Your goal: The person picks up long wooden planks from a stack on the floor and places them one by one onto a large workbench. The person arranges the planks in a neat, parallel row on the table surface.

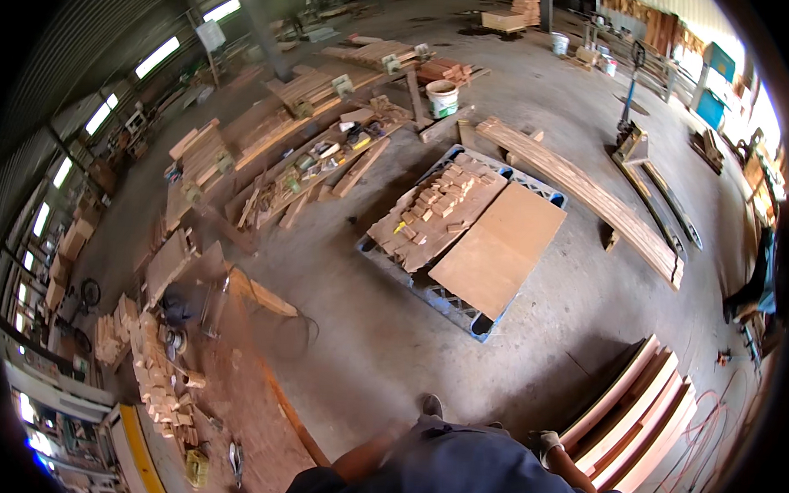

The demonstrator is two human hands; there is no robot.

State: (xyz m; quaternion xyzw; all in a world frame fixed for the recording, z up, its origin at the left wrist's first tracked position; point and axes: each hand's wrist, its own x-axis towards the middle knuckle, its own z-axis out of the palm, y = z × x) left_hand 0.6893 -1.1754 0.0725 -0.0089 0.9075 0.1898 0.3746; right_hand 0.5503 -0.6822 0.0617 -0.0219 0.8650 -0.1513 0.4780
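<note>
Walking the workshop floor, both hands down at my sides.

My right hand, in a pale glove, hangs by my hip with nothing in it; how far that grip is curled I cannot tell. My left hand is blurred at the lower edge, so its grip is unreadable too. Just beside my right hand lies a stack of long boards on the concrete floor. Ahead, well apart, a blue plastic pallet carries a flat plywood sheet and a heap of small wood blocks. Beyond it stands a white bucket with a green band. At far left a white rectangular sign hangs on a post.
</note>
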